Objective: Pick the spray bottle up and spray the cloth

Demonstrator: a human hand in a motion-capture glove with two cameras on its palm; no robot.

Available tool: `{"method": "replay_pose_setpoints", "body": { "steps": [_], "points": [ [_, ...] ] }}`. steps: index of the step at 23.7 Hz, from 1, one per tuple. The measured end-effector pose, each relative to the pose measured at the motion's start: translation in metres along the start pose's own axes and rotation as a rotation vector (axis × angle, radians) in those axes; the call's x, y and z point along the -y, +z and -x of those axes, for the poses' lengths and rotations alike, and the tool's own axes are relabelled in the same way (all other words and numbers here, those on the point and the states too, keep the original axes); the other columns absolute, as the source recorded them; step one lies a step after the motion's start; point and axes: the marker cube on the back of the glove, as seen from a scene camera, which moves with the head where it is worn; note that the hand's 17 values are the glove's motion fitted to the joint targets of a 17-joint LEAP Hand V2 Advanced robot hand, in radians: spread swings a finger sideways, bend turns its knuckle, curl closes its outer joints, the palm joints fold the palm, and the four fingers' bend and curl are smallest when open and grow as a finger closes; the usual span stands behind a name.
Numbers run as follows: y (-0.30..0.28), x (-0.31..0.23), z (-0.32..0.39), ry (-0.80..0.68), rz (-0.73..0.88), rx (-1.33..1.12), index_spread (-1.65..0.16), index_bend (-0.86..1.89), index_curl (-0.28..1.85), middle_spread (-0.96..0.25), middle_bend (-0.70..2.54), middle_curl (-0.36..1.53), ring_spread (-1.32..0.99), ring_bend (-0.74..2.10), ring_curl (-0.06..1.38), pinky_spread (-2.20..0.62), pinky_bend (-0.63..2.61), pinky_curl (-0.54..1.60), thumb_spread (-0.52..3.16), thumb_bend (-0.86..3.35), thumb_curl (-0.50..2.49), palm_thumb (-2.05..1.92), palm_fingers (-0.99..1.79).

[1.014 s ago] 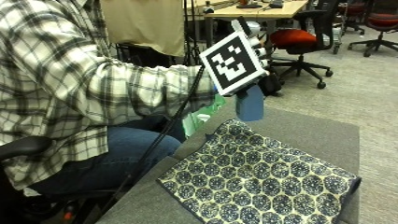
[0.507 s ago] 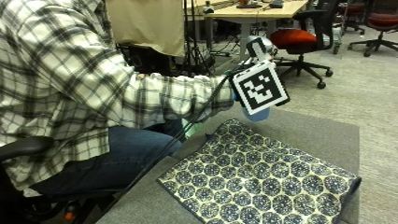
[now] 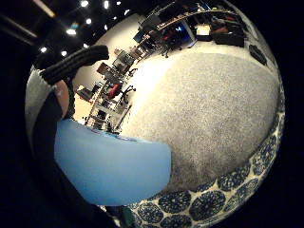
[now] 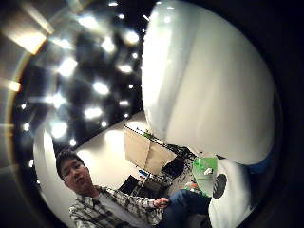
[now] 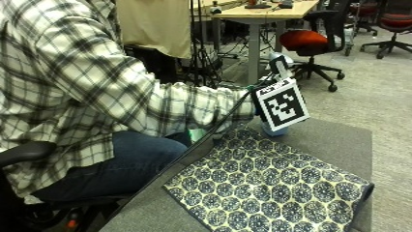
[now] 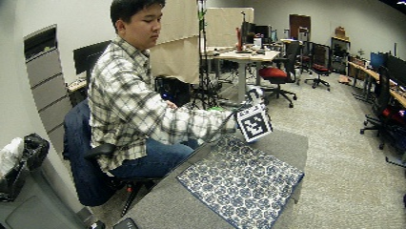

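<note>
The person sits at a grey carpeted counter (image 5: 334, 137) with the right arm extended over it. The right hand (image 5: 260, 104) is mostly hidden in the outside view; only a small part of the black glove shows at the end of the plaid sleeve (image 5: 193, 108).

The spray bottle (image 5: 275, 129) stands upright at the far edge of the cloth (image 5: 270, 188), its light blue base at or just above the counter surface; contact with the counter cannot be confirmed. The white spray head (image 5: 278, 60) projects above the hand.

In the little finger side palm view the blue body of the bottle (image 3: 111, 166) fills the area next to the palm, with a gloved finger (image 3: 71, 64) curved beside it. The thumb side palm view shows the white upper part of the bottle (image 4: 209, 80) close against the palm. The hands state is as follows: the right hand appears to be wrapped around the bottle, grasping it at the neck and upper body.

The cloth is white with a dark blue hexagon pattern and lies flat on the counter, on the near side of the bottle. Its patterned edge (image 3: 228, 185) is visible beside the bottle base, with bare grey counter (image 3: 213, 109) on the far side of the bottle.
</note>
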Motion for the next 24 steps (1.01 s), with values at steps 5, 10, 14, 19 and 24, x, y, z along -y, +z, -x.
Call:
{"method": "replay_pose_setpoints", "body": {
  "steps": [5,10,14,19,24],
  "points": [
    [0.006,0.001,-0.011,0.004,0.013,-0.014,-0.26,0.19,0.64,-0.09,0.55,0.55,-0.18,0.55,0.49,-0.18,0.41,0.40,0.16,-0.03,0.81,1.13,1.25],
    [0.005,0.000,-0.013,0.002,0.020,-0.020,-0.26,0.18,0.63,-0.08,0.54,0.55,-0.18,0.54,0.49,-0.18,0.42,0.41,0.17,-0.03,0.81,1.13,1.25],
    [0.005,0.003,-0.012,0.005,0.002,-0.014,-0.26,0.18,0.63,-0.09,0.54,0.55,-0.18,0.54,0.49,-0.19,0.43,0.41,0.17,-0.03,0.81,1.13,1.25],
    [0.004,-0.001,-0.011,0.024,0.052,-0.039,-0.26,0.17,0.62,-0.09,0.53,0.55,-0.19,0.54,0.49,-0.19,0.44,0.41,0.18,-0.03,0.81,1.14,1.24],
    [-0.003,-0.009,-0.012,0.046,0.134,-0.137,-0.28,0.01,0.53,-0.09,0.46,0.52,-0.17,0.46,0.47,-0.07,0.39,0.40,0.36,-0.05,0.78,1.08,0.70]
  ]
}}
